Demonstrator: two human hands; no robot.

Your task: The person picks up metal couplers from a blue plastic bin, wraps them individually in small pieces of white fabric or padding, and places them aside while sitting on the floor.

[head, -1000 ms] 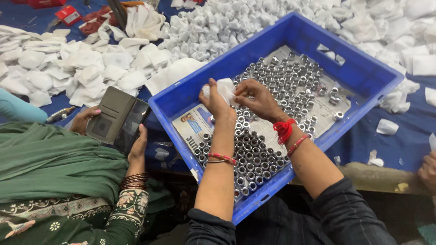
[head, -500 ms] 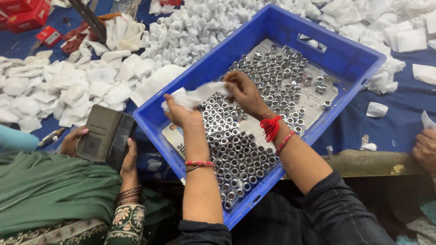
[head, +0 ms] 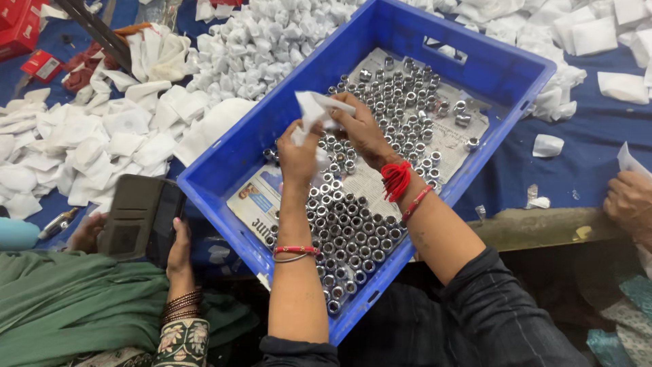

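Above the middle of a blue plastic crate (head: pixel 224 160), the person's two bare hands met over a small square of white paper (head: pixel 318 109). From here the wrap could fail: the paper stood loose and half folded, so a slack pinch might have let whatever sat inside slip out and drop among the metal nuts (head: pixel 353 224) directly beneath the hands, where it would be lost in the crowd. A knock from either wrist could also have scattered the upright nuts across the sheet of newspaper (head: pixel 261 204) lining the crate floor.

The left hand (head: pixel 299 155) was closed, fingers curled around the lower part of the paper, with a crumpled bit of white showing under its palm. The right hand (head: pixel 361 129) was pinched shut on the paper's upper edge, thumb and fingertips drawn together, a red thread tied at its wrist. Whether a nut already lay inside the fold could not be told.

Beyond the hands, past the crate's far-left wall, lay a heap of small twisted white paper bundles (head: pixel 265 41). To the left of the left hand, outside the crate, flat white paper squares (head: pixel 88 143) were spread on blue cloth, and a neighbouring person's hand held a dark phone case (head: pixel 139 219). Far to the right, another person's hand (head: pixel 628 197) rested at the edge.
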